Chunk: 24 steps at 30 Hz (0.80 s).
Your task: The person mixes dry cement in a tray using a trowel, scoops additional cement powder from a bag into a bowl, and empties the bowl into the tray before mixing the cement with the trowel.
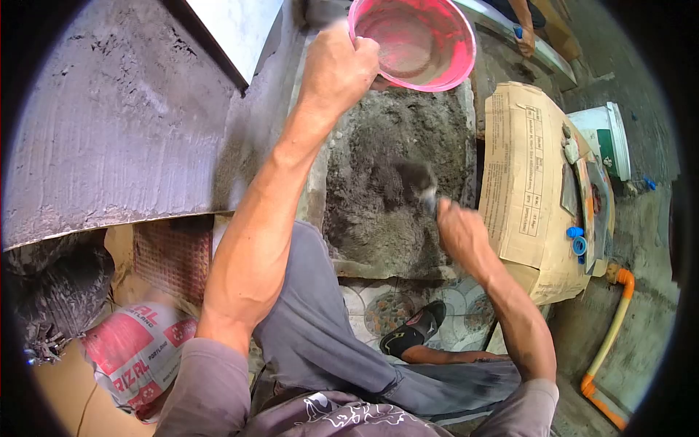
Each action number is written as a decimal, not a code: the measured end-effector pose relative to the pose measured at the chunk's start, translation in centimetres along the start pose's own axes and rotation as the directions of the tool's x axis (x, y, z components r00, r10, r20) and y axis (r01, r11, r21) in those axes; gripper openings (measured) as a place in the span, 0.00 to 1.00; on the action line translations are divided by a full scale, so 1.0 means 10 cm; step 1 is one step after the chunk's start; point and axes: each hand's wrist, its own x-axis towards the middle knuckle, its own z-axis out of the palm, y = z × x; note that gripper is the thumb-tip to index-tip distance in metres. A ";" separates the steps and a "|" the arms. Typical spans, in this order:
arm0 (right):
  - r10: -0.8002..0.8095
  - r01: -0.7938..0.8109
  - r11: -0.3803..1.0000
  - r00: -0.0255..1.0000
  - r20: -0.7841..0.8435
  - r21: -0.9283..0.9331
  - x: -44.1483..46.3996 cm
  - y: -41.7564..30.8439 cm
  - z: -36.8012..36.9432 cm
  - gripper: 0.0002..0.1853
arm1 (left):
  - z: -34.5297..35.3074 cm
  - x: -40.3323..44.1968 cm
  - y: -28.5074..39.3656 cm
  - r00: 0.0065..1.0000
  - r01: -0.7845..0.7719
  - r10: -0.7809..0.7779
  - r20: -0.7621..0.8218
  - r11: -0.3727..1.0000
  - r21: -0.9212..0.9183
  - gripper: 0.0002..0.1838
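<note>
My left hand (341, 65) grips the rim of a pink plastic bucket (466, 44) at the top of the head view. The bucket is tilted towards me, and its inside is coated with grey residue. Below it spreads a bed of dark grey mortar (364, 211) in a shallow rectangular trough. My right hand (462, 233) is closed around the handle of a trowel (428, 195). Motion blurs its blade, which is low over the mortar; whether it touches cannot be made out.
Printed cardboard (513, 175) lies right of the trough, with a white pail (608, 138) beyond. Another person's hand (526, 42) holds something blue at top right. A grey slab (131, 146) borders the left, above a cement bag (138, 349). Orange pipe (625, 280) runs lower right.
</note>
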 end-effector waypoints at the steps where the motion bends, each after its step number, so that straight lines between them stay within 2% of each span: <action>1: 0.056 -0.055 0.998 0.997 -0.049 0.004 0.17 0.07 -0.08 0.08 | -0.02 0.00 0.08 1.000 0.004 -0.004 0.012 0.999 0.032 0.17; 3: 0.184 -0.183 0.983 0.980 -0.073 0.027 0.67 0.18 -0.03 0.11 | 0.06 0.04 -0.09 1.000 -0.012 0.013 0.019 0.999 -0.039 0.17; 6: 0.083 -0.103 0.972 0.991 -0.101 -0.213 1.23 0.13 0.42 0.13 | 0.09 0.05 -0.13 0.999 -0.037 0.038 0.004 0.997 -0.072 0.17; 9: 0.088 -0.087 0.996 0.996 0.001 -0.022 0.89 -0.01 0.56 0.12 | 0.00 -0.03 0.02 1.000 -0.015 0.015 0.020 1.000 -0.002 0.16; 10: 0.087 -0.086 0.996 0.995 0.054 -0.013 0.69 -0.03 0.58 0.12 | -0.03 -0.03 0.10 1.000 -0.006 0.005 0.028 1.000 0.028 0.16; 11: 0.094 -0.094 0.996 0.990 0.103 -0.005 0.48 -0.01 0.60 0.12 | -0.03 -0.03 0.11 0.999 -0.005 0.004 0.034 1.000 0.010 0.16; 13: -0.069 0.086 0.984 0.991 0.116 -0.156 0.16 0.14 0.54 0.13 | -0.05 0.01 0.07 0.999 -0.011 0.012 0.030 1.000 -0.019 0.16; 16: -0.019 0.002 0.998 0.969 0.244 0.070 -0.04 0.28 -0.05 0.14 | 0.00 0.04 -0.09 0.996 0.089 -0.087 0.018 0.982 -0.165 0.16; 17: 0.043 -0.093 0.964 0.979 0.198 0.250 0.01 0.31 -0.05 0.13 | 0.00 0.04 -0.16 0.997 0.074 -0.075 -0.003 0.990 -0.121 0.16; 19: 0.193 -0.236 0.774 0.972 0.137 0.588 0.16 0.41 -0.16 0.12 | -0.03 0.05 -0.19 0.996 0.084 -0.086 -0.015 0.993 -0.083 0.17; 20: 0.184 -0.365 0.257 0.928 0.325 0.895 0.21 0.40 -0.29 0.11 | -0.05 0.04 -0.17 0.994 0.111 -0.112 -0.007 0.990 -0.089 0.17; 22: 0.225 -0.382 0.000 0.900 0.372 0.924 0.64 0.48 0.02 0.12 | -0.13 0.00 0.03 0.970 0.240 -0.231 0.070 0.952 -0.191 0.17; 23: 0.234 -0.380 -0.129 0.886 0.400 0.916 0.81 0.51 0.13 0.13 | -0.12 0.01 -0.05 0.987 0.158 -0.156 0.032 0.979 -0.126 0.17; 24: 0.307 -0.378 -0.079 0.871 0.383 0.923 0.91 0.47 0.09 0.12 | -0.09 0.01 -0.22 0.997 0.079 -0.079 -0.001 0.995 -0.057 0.17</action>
